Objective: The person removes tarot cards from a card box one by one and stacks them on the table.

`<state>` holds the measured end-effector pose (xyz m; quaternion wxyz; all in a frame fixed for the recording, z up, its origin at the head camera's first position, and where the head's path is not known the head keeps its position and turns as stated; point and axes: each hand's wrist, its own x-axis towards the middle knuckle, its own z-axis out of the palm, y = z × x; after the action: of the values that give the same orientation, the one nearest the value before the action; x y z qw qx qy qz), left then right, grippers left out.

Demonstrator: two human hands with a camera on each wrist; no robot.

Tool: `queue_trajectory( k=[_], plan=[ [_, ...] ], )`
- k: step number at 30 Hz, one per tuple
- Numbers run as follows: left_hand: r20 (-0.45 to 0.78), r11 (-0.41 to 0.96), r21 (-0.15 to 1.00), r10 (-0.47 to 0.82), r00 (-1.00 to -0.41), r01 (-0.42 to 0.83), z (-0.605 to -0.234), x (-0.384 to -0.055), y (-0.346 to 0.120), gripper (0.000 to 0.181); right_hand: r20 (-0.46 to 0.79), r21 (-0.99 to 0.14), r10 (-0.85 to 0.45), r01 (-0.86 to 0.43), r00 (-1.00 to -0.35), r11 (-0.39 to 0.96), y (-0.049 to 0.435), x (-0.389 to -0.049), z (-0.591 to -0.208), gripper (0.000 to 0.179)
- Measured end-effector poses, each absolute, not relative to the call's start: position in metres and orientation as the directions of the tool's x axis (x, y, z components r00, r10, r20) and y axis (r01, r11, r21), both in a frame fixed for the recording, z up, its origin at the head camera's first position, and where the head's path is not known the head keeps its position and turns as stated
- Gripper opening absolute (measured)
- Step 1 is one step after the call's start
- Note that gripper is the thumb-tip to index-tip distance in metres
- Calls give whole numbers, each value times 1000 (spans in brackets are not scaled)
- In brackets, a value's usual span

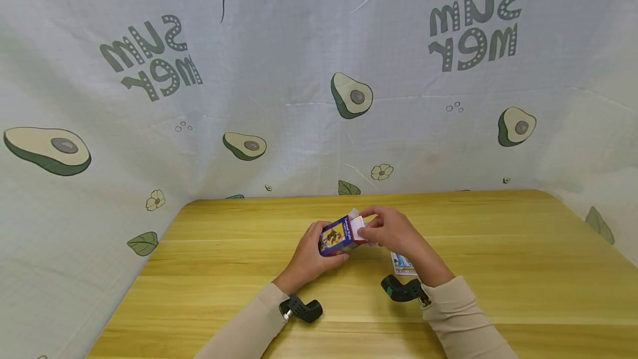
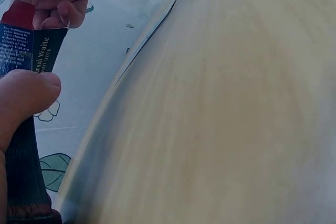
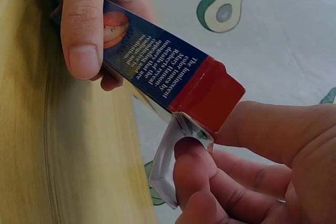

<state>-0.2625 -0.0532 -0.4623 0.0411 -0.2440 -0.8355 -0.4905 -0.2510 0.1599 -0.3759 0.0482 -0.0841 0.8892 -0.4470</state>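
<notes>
My left hand point(image 1: 310, 254) grips a small blue tarot deck box point(image 1: 335, 237) around its lower part, thumb along one narrow side. Printed on the box are a yellow picture panel and "Universal Waite". The box is tilted, its open end with a red edge point(image 3: 207, 95) turned toward my right hand point(image 1: 391, 230). There a white flap point(image 3: 165, 166) hangs out. At that mouth my right thumb and curled forefinger close on a white piece point(image 1: 356, 226); I cannot tell whether it is a flap or cards. A printed card point(image 1: 402, 263) lies on the table below my right wrist, partly hidden.
The wooden table point(image 1: 224, 270) spreads under both arms, its far edge meeting a pale cloth point(image 1: 289, 60) printed with avocados and "summer". A black wrist camera point(image 1: 306, 309) sits on the left wrist, another black camera point(image 1: 399, 290) on the right.
</notes>
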Motion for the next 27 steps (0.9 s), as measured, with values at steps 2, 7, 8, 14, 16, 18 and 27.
queue_trajectory(
  k=[2, 7, 8, 14, 16, 18, 27],
  plan=[
    [305, 401, 801, 366, -879, 445, -463, -263, -53, 68, -9, -810, -192, -105, -981, 577, 161, -251, -376, 43],
    [303, 398, 804, 364, -881, 441, -464, -264, -53, 68, -9, -831, -191, -99, -981, 548, 164, -252, -376, 42],
    [301, 398, 806, 363, -882, 439, -464, -264, -54, 69, -12, -837, -190, -94, -982, 539, 164, -252, -375, 42],
    [301, 393, 810, 361, -883, 436, -463, -264, -54, 68, -21, -852, -175, -73, -984, 518, 168, -253, -373, 41],
    [299, 393, 811, 360, -884, 434, -463, -263, -54, 68, -18, -851, -172, -75, -985, 520, 170, -253, -372, 42],
    [296, 396, 810, 359, -885, 432, -463, -263, -54, 68, -16, -850, -169, -76, -985, 522, 172, -253, -371, 43],
    [299, 395, 810, 359, -884, 434, -462, -263, -54, 68, -19, -834, -155, -70, -988, 547, 181, -251, -366, 43]
  ],
)
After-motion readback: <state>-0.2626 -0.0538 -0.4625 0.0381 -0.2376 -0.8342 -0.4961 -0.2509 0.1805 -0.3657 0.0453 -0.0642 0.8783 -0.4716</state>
